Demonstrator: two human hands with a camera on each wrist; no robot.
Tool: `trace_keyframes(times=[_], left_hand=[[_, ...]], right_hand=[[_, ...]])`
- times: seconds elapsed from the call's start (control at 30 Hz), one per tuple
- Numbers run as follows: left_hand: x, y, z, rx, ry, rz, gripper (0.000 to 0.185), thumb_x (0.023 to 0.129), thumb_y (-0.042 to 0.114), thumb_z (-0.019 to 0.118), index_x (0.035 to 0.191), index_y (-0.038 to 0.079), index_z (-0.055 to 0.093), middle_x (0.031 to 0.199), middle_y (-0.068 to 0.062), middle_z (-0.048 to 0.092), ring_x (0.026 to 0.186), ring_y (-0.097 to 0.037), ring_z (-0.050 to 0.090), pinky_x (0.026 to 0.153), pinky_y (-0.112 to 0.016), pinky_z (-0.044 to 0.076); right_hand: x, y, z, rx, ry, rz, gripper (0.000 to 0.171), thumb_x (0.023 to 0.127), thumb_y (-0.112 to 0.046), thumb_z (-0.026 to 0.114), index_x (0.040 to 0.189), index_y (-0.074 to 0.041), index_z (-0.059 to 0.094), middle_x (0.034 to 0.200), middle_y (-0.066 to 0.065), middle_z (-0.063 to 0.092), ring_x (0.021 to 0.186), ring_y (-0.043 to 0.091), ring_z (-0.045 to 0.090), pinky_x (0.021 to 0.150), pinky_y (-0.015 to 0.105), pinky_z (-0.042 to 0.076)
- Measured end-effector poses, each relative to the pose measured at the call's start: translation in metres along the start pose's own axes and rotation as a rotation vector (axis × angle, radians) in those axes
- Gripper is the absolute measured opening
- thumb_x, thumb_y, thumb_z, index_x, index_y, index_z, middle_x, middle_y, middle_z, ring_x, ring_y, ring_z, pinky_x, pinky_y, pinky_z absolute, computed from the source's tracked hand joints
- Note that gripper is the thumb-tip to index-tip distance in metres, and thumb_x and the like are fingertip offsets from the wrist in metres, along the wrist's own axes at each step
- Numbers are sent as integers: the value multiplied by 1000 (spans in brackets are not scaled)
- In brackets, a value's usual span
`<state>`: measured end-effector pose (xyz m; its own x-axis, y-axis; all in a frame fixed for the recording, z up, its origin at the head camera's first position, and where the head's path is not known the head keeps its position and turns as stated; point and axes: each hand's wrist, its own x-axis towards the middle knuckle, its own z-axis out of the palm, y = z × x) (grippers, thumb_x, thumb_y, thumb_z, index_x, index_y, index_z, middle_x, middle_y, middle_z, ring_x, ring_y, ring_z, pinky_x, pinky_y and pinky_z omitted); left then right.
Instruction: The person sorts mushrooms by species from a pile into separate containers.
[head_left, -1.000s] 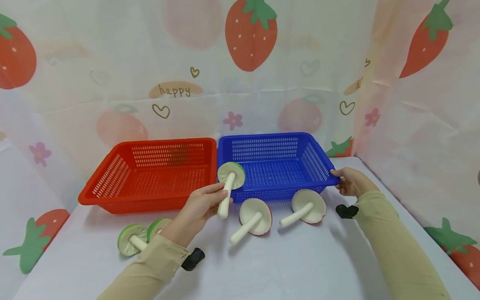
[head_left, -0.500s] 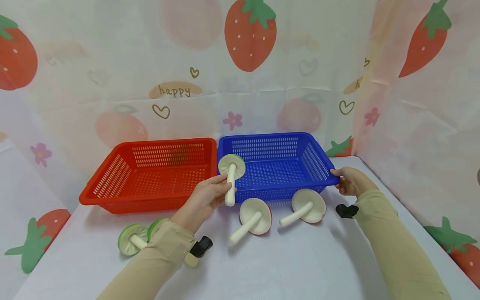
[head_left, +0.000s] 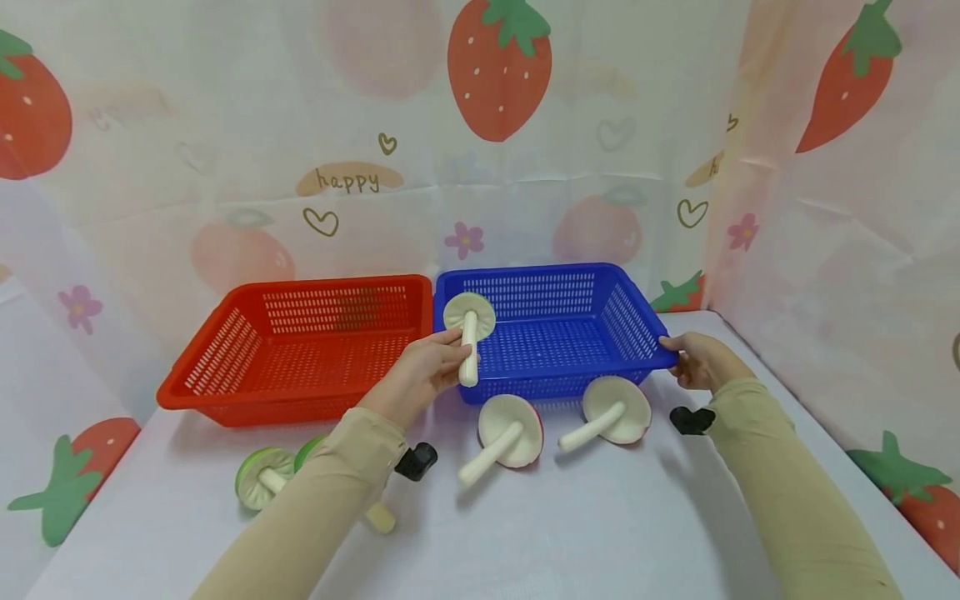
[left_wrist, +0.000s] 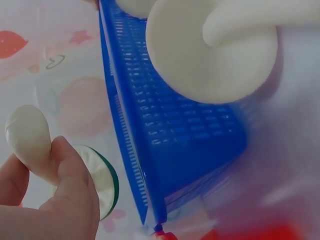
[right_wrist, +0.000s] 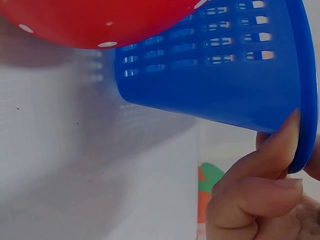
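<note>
Left hand (head_left: 420, 375) grips a green-capped toy mushroom (head_left: 468, 321) over the blue basket (head_left: 555, 329); right hand (head_left: 697, 362) pinches its right rim.

left basket (head_left: 300, 350) beside right basket (head_left: 555, 333) | two mushrooms (head_left: 510, 429) before right basket | table (head_left: 600, 533) beneath

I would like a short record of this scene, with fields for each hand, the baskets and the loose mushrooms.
left hand: grips the stem of a green-rimmed mushroom, held over the blue basket's near left corner
right hand: holds the blue basket by its right rim
red basket: beside the blue one, touching
table: two red-rimmed mushrooms, two green ones
</note>
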<state>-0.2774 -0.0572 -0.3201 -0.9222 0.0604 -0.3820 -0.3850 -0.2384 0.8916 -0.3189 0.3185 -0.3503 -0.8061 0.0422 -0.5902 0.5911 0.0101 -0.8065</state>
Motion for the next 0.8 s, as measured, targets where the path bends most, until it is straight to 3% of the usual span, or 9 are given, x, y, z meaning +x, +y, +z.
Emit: trace_keyframes(times=[0.53, 0.8], left_hand=[[24, 5, 6, -43, -3, -15, 54, 95, -6, 55, 146, 5, 43, 143, -15, 49, 123, -30, 53, 103, -38, 43], [29, 9, 9, -72, 7, -18, 53, 95, -7, 54, 146, 4, 43, 143, -19, 46, 124, -33, 52, 103, -38, 43]], right_hand=[[3, 1, -1, -14, 6, 2, 18, 103, -24, 44, 105, -6, 41, 73, 0, 47, 65, 11, 43, 56, 20, 35], [4, 0, 0, -1, 6, -5, 18, 103, -23, 45, 106, -6, 42, 72, 0, 49, 65, 12, 43, 57, 21, 33]])
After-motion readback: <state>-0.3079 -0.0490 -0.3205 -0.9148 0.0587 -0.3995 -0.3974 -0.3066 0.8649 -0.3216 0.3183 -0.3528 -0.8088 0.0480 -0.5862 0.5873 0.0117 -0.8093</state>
